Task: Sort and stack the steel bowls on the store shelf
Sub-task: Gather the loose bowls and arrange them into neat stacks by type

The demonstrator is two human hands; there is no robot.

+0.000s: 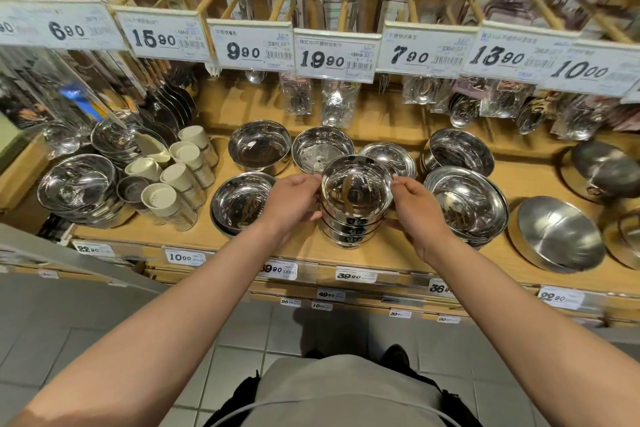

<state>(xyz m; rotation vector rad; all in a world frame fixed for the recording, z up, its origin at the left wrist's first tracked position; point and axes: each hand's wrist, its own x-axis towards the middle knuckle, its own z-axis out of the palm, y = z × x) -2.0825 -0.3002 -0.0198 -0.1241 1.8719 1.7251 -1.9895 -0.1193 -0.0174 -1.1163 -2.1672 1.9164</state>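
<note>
A stack of several small steel bowls (355, 204) stands at the front middle of the wooden shelf (311, 250). My left hand (294, 201) grips the stack's left side, fingers curled round the upper bowls. On the stack's right side my right hand (417, 211) holds it, thumb near the top rim. Other steel bowls sit around the stack: a wide one (240, 203) to the left, two (259, 146) (322, 149) behind, a shallow one (389, 158) behind right, and a larger stack (465, 204) to the right.
White-capped shaker jars (173, 194) crowd the left, beside another big bowl stack (78, 187). A matte steel bowl (557, 236) and a pan (602, 170) lie at the right. Price tags (334, 57) and hanging cutlery packs overhang the shelf's back. Tiled floor lies below.
</note>
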